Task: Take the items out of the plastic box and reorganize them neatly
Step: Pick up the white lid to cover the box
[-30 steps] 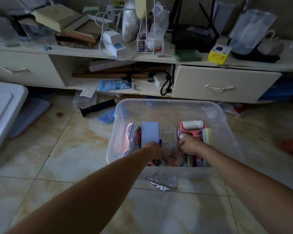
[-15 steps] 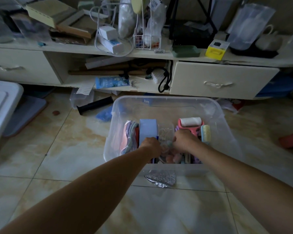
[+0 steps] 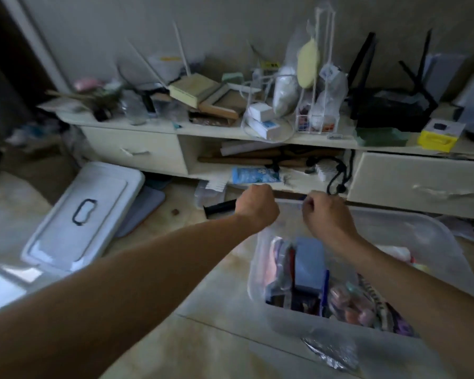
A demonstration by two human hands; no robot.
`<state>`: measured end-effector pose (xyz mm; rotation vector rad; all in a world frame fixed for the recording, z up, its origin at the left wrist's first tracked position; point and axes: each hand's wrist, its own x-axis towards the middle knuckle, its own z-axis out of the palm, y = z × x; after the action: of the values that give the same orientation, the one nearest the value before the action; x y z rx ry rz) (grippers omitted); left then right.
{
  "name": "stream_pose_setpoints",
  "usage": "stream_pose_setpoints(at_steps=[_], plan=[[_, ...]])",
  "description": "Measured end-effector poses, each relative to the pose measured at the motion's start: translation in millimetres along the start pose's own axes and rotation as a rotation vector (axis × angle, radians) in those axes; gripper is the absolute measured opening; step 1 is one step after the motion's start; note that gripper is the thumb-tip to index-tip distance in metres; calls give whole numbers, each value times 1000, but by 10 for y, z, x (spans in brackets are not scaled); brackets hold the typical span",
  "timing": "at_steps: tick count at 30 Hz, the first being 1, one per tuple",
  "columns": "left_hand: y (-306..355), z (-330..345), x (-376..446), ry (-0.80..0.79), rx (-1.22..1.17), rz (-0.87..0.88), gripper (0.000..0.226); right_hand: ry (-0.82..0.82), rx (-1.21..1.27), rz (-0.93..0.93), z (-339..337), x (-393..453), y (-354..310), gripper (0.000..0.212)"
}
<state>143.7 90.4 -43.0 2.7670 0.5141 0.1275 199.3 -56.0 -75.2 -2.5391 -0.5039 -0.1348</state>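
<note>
Both hands are raised above the far left corner of the clear, rounded plastic storage box [image 3: 433, 236], which stands on the beige marbled floor tiles [image 3: 203, 346]. The left hand [image 3: 256, 205] is clenched into a fist and the right hand [image 3: 324, 214] has its fingers curled in tight; between them hangs a thin, transparent plastic bag [image 3: 290, 222] — motion blur makes it hard to tell just where each hand pinches it. The box's contents lie below and nearer than the hands: a light-blue rectangular block [image 3: 309, 265] standing on edge, a pink and grey bundle [image 3: 275, 262] at its left, a blue pen [image 3: 326, 288] and a pouch of pinkish round pieces [image 3: 348, 302] at its right. No writing on any of them can be read. A crumpled silver foil wrapper [image 3: 330, 351] lies at the near wall — whether inside or under the box I cannot tell. A white box lid with a dark handle [image 3: 85, 212] lies on the floor, well to the left.
</note>
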Motion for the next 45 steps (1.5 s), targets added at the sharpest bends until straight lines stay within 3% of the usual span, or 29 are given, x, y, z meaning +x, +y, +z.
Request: stream_pose_setpoints(at_steps=[4,7,12,16,22,26,33,35,40,45], plan=[[-1164,-392,-27,26,123,-135,34,-28,88,-85,172,51,-526,17],[-2067,-478,-155,25,176,-301,32,-135,118,-172,393,15,-911,16],[-3297,-419,-295,42,187,-529,37,-266,95,-302,830,-29,-1496,15],[-4117,-184,-209,6,150,-653,43,-350,107,-305,1288,-21,-1776,18],[-5145,79,178,17,119,-766,66,-448,90,-268,2116,102,-1981,18],[-5753,150,446,107,71,-829,86,-506,72,-246,2531,82,-2126,20],[-6259,171,715,206,-102,-814,120,-588,43,-248,2872,90,-2419,20],[-6313,142,730,171,-74,-826,115,-591,60,-253,2923,128,-2507,20],[-6344,99,705,101,-162,-807,60,-596,105,-258,3052,177,-2679,18],[-6358,167,593,172,-249,-825,46,-596,131,-279,3051,176,-2825,19]])
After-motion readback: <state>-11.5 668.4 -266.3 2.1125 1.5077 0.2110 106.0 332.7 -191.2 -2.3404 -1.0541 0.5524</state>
